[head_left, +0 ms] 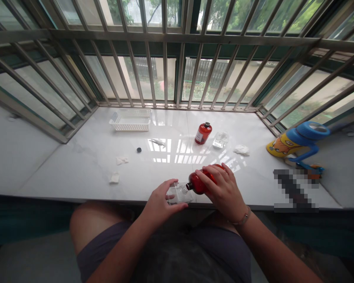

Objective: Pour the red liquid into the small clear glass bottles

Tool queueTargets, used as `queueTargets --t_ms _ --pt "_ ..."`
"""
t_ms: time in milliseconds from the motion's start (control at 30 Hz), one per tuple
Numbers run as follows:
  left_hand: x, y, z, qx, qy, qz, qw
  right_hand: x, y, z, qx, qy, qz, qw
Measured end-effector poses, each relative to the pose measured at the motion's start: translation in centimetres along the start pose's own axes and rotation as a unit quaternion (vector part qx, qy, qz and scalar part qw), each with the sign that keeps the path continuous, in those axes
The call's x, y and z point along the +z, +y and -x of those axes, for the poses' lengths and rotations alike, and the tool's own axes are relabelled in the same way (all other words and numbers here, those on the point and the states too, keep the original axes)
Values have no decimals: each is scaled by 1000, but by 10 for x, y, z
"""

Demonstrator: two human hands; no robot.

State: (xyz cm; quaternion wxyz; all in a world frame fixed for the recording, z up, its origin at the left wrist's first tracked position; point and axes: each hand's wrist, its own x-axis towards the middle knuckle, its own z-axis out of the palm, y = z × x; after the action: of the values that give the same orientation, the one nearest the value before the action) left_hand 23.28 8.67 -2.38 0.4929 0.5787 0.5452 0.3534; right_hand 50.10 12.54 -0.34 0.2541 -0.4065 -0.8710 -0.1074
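A red bottle (197, 184) with a dark, uncapped neck lies tilted in my right hand (225, 193), its fingers wrapped over the body. The bottle's mouth points left and down, right at the mouth of a small clear bottle (177, 194). My left hand (157, 203) grips that clear bottle between thumb and fingers near the front edge of the white counter (85, 169). Whether liquid is flowing between the two is too small to make out. A loose black cap (139, 149) rests farther back on the left.
Farther back stand another red bottle (203, 134) with a dark top and a clear container (220, 140). Crumpled white tissue (241, 150), small white scraps (114, 179) and a white basket (129, 126) lie around. A blue-yellow drinking bottle (289, 142) leans at right. Metal bars (165, 70) border the back.
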Motion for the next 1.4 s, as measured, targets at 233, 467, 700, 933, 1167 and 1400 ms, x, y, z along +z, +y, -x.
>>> queueTargets --t_ms 233,467,700,933,1167,1400 --pt "1 -2 -1 4 1 -1 1000 0 -1 -1 3 -5 0 1000" --pt "1 -4 -1 2 2 0 1000 -1 -1 -3 -5 -6 11 1000" --pt "1 -5 -1 -1 -5 3 1000 -1 -1 -3 0 -8 7 1000" --pt "0 -7 -1 -1 -7 2 1000 -2 -1 -3 -4 -12 12 1000" --pt "1 -10 -1 0 -9 2 1000 -4 -3 -4 -15 -7 27 999" --pt "1 -11 -2 -2 -11 2 1000 -4 -3 -6 -18 -4 30 999"
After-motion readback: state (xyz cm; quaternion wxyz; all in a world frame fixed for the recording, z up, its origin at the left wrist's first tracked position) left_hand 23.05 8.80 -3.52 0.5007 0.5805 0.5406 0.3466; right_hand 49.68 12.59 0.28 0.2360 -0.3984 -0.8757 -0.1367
